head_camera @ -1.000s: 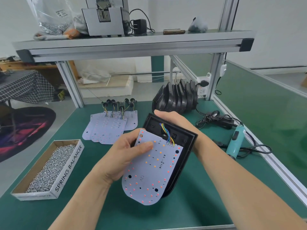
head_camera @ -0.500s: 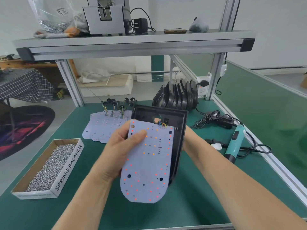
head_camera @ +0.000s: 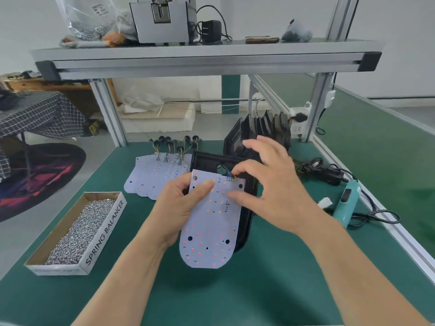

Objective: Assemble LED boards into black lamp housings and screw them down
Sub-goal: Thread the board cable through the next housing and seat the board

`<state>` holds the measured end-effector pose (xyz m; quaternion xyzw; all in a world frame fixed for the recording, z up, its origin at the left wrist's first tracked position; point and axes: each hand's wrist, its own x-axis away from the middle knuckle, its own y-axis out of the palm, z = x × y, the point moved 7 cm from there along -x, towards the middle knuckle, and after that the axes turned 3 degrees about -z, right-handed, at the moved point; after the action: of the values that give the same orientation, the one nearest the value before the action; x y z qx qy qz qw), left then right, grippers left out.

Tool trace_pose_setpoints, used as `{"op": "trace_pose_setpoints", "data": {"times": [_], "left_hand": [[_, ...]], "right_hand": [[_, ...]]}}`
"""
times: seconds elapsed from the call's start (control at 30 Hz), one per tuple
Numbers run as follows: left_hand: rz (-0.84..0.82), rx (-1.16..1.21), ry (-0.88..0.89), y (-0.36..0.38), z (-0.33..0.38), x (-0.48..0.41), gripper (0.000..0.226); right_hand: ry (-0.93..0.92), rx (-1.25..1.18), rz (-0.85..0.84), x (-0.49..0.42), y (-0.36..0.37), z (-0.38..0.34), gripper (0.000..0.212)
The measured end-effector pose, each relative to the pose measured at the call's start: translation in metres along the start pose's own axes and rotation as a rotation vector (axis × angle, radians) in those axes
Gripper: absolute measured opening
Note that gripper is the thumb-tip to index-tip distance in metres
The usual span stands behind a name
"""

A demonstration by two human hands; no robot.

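White LED board [head_camera: 213,229], black housing [head_camera: 247,220]

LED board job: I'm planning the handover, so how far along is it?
No finished lamp shows. In hand: left hand grips one LED board over an open black housing, unseated; right hand hovers at its wires. Left: seating and screwing it, with screws boxed and the screwdriver lying idle, plus the stacked housings and loose boards.

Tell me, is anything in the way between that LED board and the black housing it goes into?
Nothing visible blocks it. The LED board, gripped by the left hand, lies over the black housing. Only its own coloured wires run between them at the top edge, where the right hand reaches.
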<state>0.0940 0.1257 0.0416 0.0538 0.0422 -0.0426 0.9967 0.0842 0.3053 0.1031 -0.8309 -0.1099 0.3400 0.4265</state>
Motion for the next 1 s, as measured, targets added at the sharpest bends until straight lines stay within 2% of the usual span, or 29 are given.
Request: {"op": "trace_pose_setpoints", "data": {"times": [0.13, 0.2, 0.3, 0.4, 0.53, 0.6, 0.7, 0.83, 0.87, 0.93, 0.97, 1.0], "left_hand": [[0.066, -0.035, -0.023, 0.001, -0.004, 0.000, 0.068], [0.071, -0.036, -0.003, 0.004, -0.001, 0.002, 0.077], [0.082, -0.133, 0.028, 0.002, 0.002, 0.002, 0.076], [0.043, -0.297, 0.001, 0.002, -0.004, -0.002, 0.081], [0.031, -0.269, -0.006, 0.004, -0.014, 0.001, 0.076], [0.026, -0.295, 0.056, 0.010, -0.012, 0.002, 0.047], [0.106, -0.297, 0.132, 0.013, -0.010, 0.002, 0.017], [0.360, -0.177, 0.160, -0.003, -0.012, 0.006, 0.026], [0.371, -0.158, 0.144, -0.003, -0.013, 0.007, 0.024], [0.344, -0.105, 0.089, 0.000, -0.018, 0.008, 0.040], [0.320, -0.064, 0.052, 0.001, -0.020, 0.009, 0.046], [0.302, -0.019, 0.031, 0.002, -0.022, 0.009, 0.043]], "right_hand": [[0.104, -0.048, -0.112, -0.001, 0.013, 0.008, 0.032], [0.094, -0.003, -0.125, -0.005, 0.018, 0.008, 0.028], [0.163, -0.180, -0.095, -0.010, 0.020, 0.008, 0.015], [0.264, -0.517, -0.045, -0.015, 0.017, 0.015, 0.020], [0.269, -0.651, 0.198, -0.012, 0.016, 0.021, 0.016], [0.270, -0.697, 0.305, -0.007, 0.019, 0.022, 0.018], [0.244, -0.649, 0.375, -0.005, 0.018, 0.023, 0.010], [0.112, -0.390, 0.298, -0.004, 0.013, 0.011, 0.010], [0.077, -0.348, 0.303, -0.002, 0.012, 0.009, 0.011], [0.019, -0.292, 0.342, 0.002, 0.008, 0.004, 0.010], [-0.006, -0.281, 0.355, 0.005, 0.007, 0.000, 0.015], [-0.015, -0.287, 0.363, 0.007, 0.007, -0.001, 0.029]]}}
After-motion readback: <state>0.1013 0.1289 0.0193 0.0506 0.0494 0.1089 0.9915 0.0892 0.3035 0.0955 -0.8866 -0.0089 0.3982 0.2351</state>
